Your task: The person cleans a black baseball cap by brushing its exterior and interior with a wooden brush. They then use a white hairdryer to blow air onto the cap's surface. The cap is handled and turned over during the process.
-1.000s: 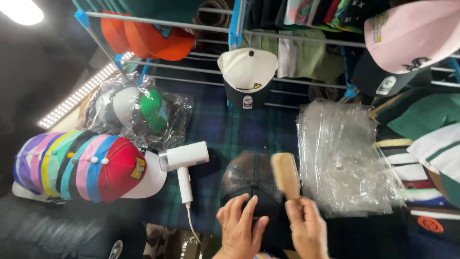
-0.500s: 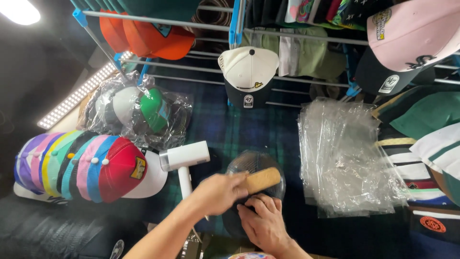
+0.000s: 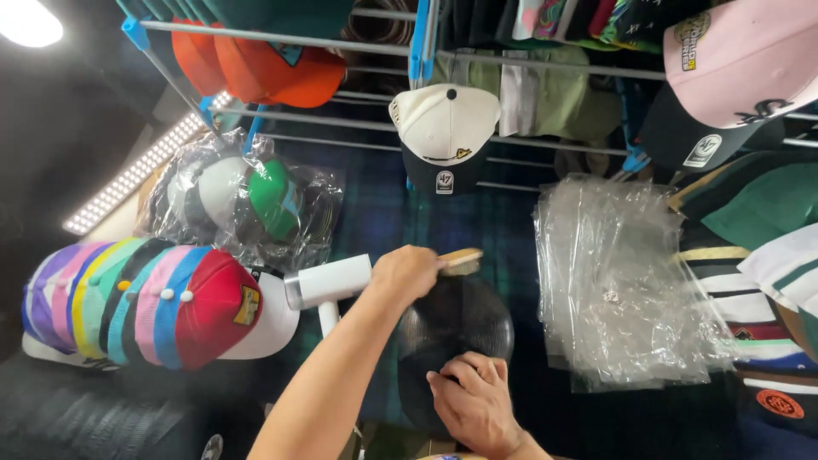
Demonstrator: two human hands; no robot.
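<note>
My left hand (image 3: 407,273) reaches in from the lower left and grips a wooden brush (image 3: 460,261) by its near end. The brush lies over the far edge of a black cap (image 3: 456,324), which rests on the dark plaid surface. My right hand (image 3: 473,407) presses down on the near edge of the same cap, fingers curled over it. A white handheld steamer (image 3: 328,283) lies just left of my left hand, partly hidden by my forearm.
A row of several colourful caps (image 3: 145,302) lies at the left. Bagged caps (image 3: 247,200) sit behind them. A stack of clear plastic bags (image 3: 622,281) lies at the right. A cream and black cap (image 3: 443,136) and orange caps (image 3: 264,68) hang on wire racks above.
The brush stood upright at my right hand a second ago. It is now in my left hand, turned sideways over the cap. My right hand has dropped to the cap's near edge.
</note>
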